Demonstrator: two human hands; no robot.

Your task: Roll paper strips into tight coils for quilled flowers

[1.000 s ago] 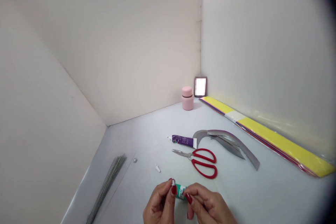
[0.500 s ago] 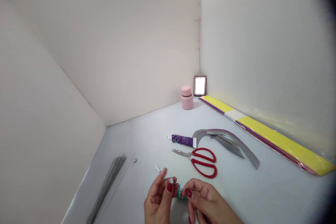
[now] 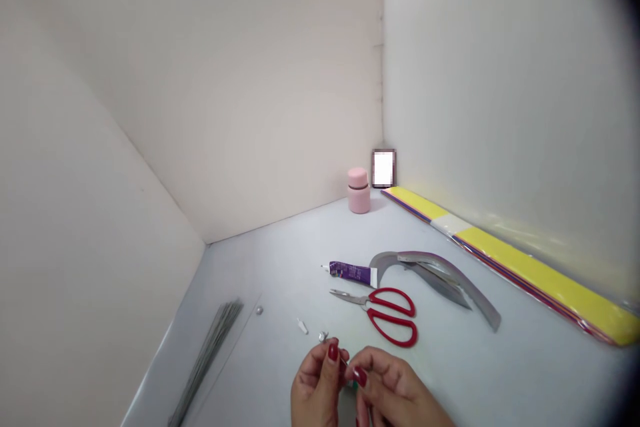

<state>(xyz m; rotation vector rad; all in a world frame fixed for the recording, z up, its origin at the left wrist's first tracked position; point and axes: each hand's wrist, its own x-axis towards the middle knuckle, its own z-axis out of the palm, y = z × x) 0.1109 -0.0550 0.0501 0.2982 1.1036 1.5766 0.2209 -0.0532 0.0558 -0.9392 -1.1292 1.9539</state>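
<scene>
Both hands are at the bottom centre, close together. My left hand (image 3: pixel 320 380) is pinched, and a small silvery piece (image 3: pixel 323 336) shows just beyond its fingertips. My right hand (image 3: pixel 387 383) is also closed, thumb against forefinger. Something thin spans the gap between the two hands, too small to make out. A bit of green (image 3: pixel 355 385) shows below the fingers, mostly hidden. Beyond the hands lie red-handled scissors (image 3: pixel 393 317), a purple tube (image 3: pixel 353 272) and a small white cap (image 3: pixel 302 326).
Grey curved strips (image 3: pixel 440 277) lie right of the tube. A bundle of thin wires (image 3: pixel 207 360) and a small bead (image 3: pixel 259 310) are at left. A pink jar (image 3: pixel 359 192) and a framed object (image 3: pixel 384 169) stand behind. Yellow-topped sheets (image 3: pixel 525 263) line the right wall.
My left hand has moved right, closer to my right hand, and its raised finger has curled in. The silvery piece now stands out beyond the fingertips. The green item is more hidden.
</scene>
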